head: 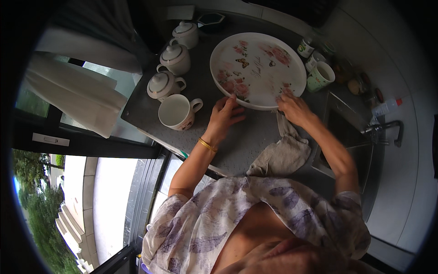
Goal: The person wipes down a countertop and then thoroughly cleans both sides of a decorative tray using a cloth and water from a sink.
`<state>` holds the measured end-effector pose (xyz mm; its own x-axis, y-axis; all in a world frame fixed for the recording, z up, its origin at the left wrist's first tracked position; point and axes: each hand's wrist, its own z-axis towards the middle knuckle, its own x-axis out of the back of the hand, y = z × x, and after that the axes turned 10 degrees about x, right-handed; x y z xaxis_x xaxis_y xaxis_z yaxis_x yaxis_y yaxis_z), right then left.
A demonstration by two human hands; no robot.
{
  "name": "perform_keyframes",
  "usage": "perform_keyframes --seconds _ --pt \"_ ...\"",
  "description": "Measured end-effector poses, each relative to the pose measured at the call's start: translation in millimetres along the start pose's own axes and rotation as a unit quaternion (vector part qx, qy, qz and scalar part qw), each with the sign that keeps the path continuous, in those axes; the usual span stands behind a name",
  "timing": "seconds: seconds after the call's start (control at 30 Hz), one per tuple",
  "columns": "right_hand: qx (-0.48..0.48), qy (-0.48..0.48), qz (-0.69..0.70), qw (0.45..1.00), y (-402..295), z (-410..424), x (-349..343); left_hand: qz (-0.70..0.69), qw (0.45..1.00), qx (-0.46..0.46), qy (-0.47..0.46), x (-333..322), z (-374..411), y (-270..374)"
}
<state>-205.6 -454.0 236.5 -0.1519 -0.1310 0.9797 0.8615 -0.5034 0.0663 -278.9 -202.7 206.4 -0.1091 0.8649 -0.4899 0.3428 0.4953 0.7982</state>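
A round white tray (255, 80) with pink roses, butterflies and script is on the dark grey counter in front of me. My left hand (224, 114), with a gold bangle at its wrist, has its thumb on the near rim and its fingers just below it. Around the rim's near right part are the fingers of my right hand (294, 107). A crumpled beige cloth (284, 156) lies on the counter below, its narrow upper end reaching my right hand. Whether that hand also grips the cloth is hidden.
Left of the tray stand an uncovered white cup (174, 111) and several lidded cups (174, 58). On the right are a green patterned cup (320, 77), jars (305, 47), a sink (345, 126) with a faucet (386, 129), and a red-capped bottle (386, 107). A curtain (78, 92) hangs by the window.
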Motion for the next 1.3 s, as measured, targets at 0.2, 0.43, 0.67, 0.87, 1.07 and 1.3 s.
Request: perform_keyframes --seconds 0.2,0.43,0.67,0.87,1.07,1.3 --pt "0.041 0.015 0.057 0.997 -41.7 27.8 54.8 0.042 0.989 -0.052 0.133 -13.6 -0.1 14.9" --pt "0.038 0.024 -0.005 0.999 -39.9 36.5 112.1 -0.05 0.994 -0.098 0.02 -32.4 -11.5 49.1" --pt "0.055 0.278 0.085 0.955 -70.9 17.1 168.8 -0.084 0.986 -0.144 -0.007 -34.9 -63.2 57.0" --pt "-0.281 0.459 0.29 0.791 -68.4 -92.0 134.3 0.027 0.965 -0.257 -0.047 -34.1 -143.6 40.6" --pt "-0.449 0.517 0.563 0.462 -99.3 -153.0 120.9 0.057 0.947 -0.283 -0.142 -75.8 -145.4 -3.9" --pt "-0.509 0.551 0.457 0.478 -137.8 -266.7 73.0 0.212 0.872 -0.192 -0.396 -126.4 -123.9 -36.4"
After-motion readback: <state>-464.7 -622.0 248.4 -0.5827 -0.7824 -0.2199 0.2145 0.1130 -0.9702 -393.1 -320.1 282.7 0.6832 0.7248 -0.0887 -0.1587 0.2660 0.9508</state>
